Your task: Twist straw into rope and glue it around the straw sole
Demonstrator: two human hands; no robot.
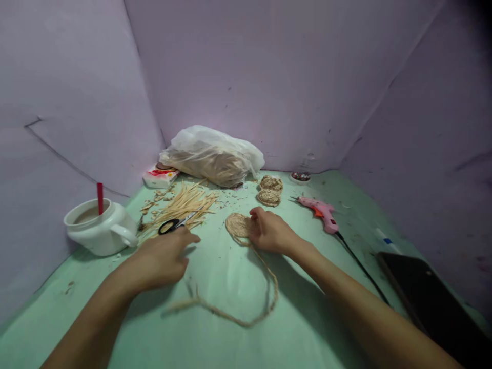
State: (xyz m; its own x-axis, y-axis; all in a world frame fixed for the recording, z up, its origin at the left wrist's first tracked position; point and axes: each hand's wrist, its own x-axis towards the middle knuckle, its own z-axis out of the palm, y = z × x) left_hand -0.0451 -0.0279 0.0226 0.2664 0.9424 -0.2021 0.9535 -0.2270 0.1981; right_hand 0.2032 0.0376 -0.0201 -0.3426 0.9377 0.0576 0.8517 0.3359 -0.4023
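A flat oval coil of braided straw cord (237,225) lies on the green table. My right hand (271,230) grips the coil's right edge, its fingers closed there and partly hidden. From the coil, a loose tail of cord (246,324) curves toward me and ends in a frayed, blurred tip at the left. My left hand (161,261) holds nothing, its fingers stretched out to the right over the table. Just beyond it, black-handled scissors (179,222) rest on a pile of pale straw strips (188,197).
A white pot (96,238) with a red stick stands at left. At the back are a filled plastic bag (215,154), a small box (160,178), two finished coils (269,190) and a small dish (300,178). A pink glue gun (321,211) and dark phone (426,302) lie right.
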